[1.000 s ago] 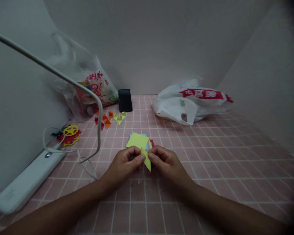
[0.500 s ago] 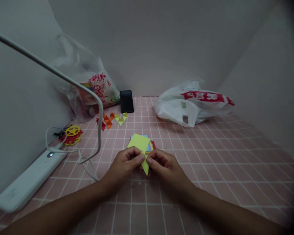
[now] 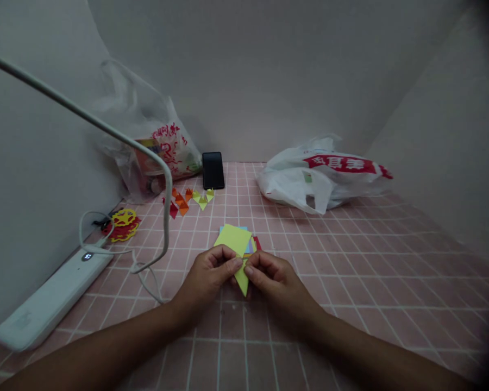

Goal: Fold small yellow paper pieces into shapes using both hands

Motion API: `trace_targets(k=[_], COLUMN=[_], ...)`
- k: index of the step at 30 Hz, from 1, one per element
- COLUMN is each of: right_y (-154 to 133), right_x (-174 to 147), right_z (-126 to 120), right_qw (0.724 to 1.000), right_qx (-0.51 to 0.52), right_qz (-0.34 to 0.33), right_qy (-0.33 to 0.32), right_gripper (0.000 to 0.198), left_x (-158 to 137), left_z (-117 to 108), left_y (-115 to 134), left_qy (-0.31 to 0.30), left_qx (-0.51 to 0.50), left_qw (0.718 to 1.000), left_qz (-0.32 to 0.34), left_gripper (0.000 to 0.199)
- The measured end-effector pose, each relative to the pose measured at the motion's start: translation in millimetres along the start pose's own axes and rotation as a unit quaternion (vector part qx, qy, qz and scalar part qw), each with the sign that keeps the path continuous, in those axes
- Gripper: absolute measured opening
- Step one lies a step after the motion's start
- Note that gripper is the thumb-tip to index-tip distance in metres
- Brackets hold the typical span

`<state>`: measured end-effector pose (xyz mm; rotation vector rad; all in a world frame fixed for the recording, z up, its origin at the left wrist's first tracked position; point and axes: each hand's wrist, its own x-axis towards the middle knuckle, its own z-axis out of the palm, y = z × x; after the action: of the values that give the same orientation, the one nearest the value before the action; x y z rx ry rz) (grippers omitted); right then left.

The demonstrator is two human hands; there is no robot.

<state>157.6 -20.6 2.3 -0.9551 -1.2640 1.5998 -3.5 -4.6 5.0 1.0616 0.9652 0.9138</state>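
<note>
Currently held: yellow paper [image 3: 241, 281], folded to a point, between both hands, its tip jutting out below the grip, toward the person.
Left hand [image 3: 209, 274]: thumb and forefinger pinching the yellow paper from the left.
Right hand [image 3: 277, 275]: thumb and forefinger pinching it from the right, close to the other fingertips.
Stack [image 3: 233, 238]: just beyond the grip, yellow sheet uppermost, blue, purple and red edges showing.
Folded pieces [image 3: 182, 205]: red, orange and yellow, farther beyond the grip, to its left.
Phone [image 3: 213, 170]: past those pieces, beside the left bag [image 3: 173, 149].
Right bag [image 3: 293, 182]: beyond the grip, to its right.
Cut-outs [image 3: 124, 218]: red and yellow, well left of the grip.
White box [image 3: 51, 301]: also left, nearer, cable attached.
Counter [image 3: 350, 277]: pink grid under the grip.
</note>
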Motion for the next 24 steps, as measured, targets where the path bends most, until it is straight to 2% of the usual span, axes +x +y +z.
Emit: trace_targets(k=[11, 20, 24], right_y=[-1, 0, 1], right_x=[-1, -3, -2], right_z=[2, 5, 4], right_qw=[1.000, 1.000, 1.000], right_qx=[-0.016, -0.015, -0.007], right_qz=[-0.005, 0.011, 0.022], right_qy=[-0.016, -0.019, -0.008], right_gripper=[0.022, 0.022, 0.025], left_x=[-1, -1, 0], left_z=[2, 2, 1], left_y=[-3, 5, 8], left_qy=[0.017, 0.068, 0.058], left_qx=[-0.013, 0.040, -0.003], left_qw=[1.000, 0.997, 0.998], left_qz=[0.017, 0.007, -0.006], left_gripper=[0.022, 0.036, 0.036])
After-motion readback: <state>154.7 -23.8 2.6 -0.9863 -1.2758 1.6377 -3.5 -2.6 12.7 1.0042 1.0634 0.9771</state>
